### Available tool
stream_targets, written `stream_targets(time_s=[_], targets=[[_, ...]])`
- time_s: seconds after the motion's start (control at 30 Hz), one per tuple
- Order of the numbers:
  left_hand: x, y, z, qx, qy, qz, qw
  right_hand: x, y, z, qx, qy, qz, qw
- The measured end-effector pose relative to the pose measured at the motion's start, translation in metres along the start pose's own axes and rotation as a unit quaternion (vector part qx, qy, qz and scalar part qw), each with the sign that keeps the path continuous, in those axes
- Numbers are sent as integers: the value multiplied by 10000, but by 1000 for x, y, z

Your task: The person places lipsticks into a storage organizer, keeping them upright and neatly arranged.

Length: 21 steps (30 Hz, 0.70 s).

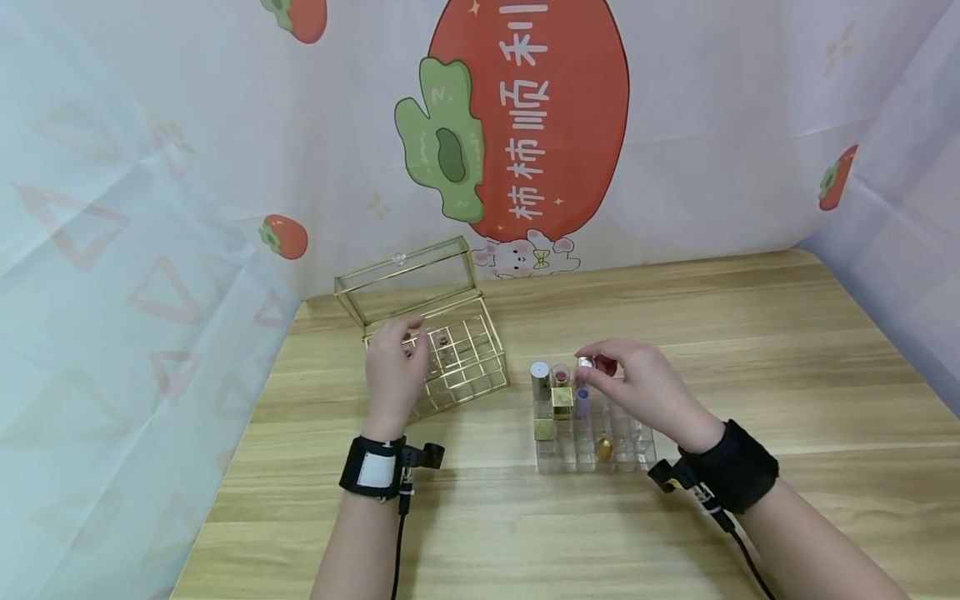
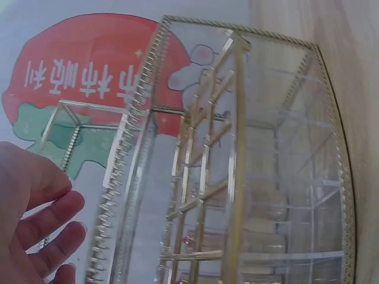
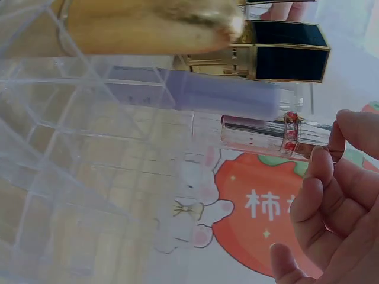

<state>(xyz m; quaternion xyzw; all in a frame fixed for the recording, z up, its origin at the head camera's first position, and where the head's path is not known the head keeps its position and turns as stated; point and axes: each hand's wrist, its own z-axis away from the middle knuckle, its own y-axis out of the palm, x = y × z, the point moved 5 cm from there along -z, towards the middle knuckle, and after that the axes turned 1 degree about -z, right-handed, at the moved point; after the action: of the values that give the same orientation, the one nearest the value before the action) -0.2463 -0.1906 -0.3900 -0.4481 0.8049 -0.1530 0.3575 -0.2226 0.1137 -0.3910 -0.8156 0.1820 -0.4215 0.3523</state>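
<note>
My right hand (image 1: 637, 383) pinches the end of a clear and silver lipstick tube (image 3: 263, 135) above the clear acrylic organizer (image 1: 558, 465). Beside that tube stands a purple tube (image 3: 225, 94); a gold tube (image 3: 148, 26) and a dark faceted cap with gold trim (image 3: 290, 50) are close by. My left hand (image 1: 396, 367) hovers over the gold-framed glass box (image 1: 491, 337), its fingers loosely bent, with nothing seen in them. Through the box's grid, small lipstick tubes (image 1: 444, 342) show in a few compartments; the hand covers part of it.
The box's glass lid (image 1: 408, 279) stands raised at the back. In the organizer's left part are a silver-white capped tube (image 1: 540, 381) and gold square caps (image 1: 562, 402). Both containers stand on a wooden table (image 1: 480, 533), before a printed cloth (image 1: 697, 167).
</note>
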Motion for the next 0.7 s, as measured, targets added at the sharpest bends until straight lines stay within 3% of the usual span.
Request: stream_targets(time_s=[0.27,0.5,0.7], targets=[[-10,-9,-3,-175,285,-147,9993,7,-17,1,-487,-182,70,9986],[-29,-17,-2,-179,572,275,9978,12,-28,5,-995,-227,60,9948],[-46,-18,0,-135,816,701,9941,15,-35,8,-1602,-331,-298,9861]])
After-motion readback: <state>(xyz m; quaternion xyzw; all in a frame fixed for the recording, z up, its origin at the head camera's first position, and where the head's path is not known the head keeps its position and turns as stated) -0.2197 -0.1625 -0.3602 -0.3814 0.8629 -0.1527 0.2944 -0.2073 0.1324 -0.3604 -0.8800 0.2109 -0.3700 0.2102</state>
